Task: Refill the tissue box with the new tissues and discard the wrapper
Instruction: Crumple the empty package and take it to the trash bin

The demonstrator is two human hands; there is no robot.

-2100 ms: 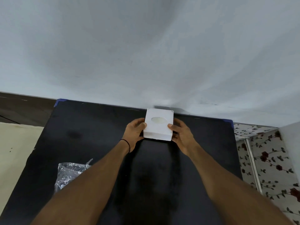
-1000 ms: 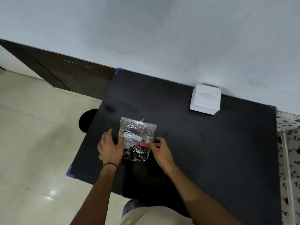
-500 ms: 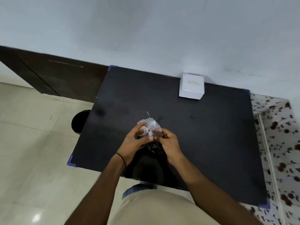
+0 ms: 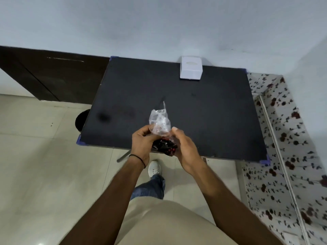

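A crumpled plastic wrapper [image 4: 160, 125] is held above the near edge of a black table [image 4: 203, 110], gripped between both hands. The left hand [image 4: 141, 145] is closed around the wrapper's lower left side, with the thumb and fingers curled tightly onto the plastic; a thin black band [image 4: 138, 159] is worn at that wrist. The right hand [image 4: 184, 150] is set against the wrapper's right side, its fingers bent inward and its thumb tip pressed at the clear plastic, so that the bundle is pinched between the two hands. The upper part of the wrapper is seen as clear film rising to a thin point, while the lower part, printed in black and red, is bunched between the palms.

A white tissue box [image 4: 191, 68] is placed at the far edge of the table, against the pale wall [image 4: 159, 23], well apart from the hands. An oval slot is seen in its top face.

A round dark bin [image 4: 81, 119] is partly shown on the tiled floor [image 4: 35, 156], just beside the table's left edge. A white shoe [image 4: 154, 168] and a jeans leg are seen below the hands.
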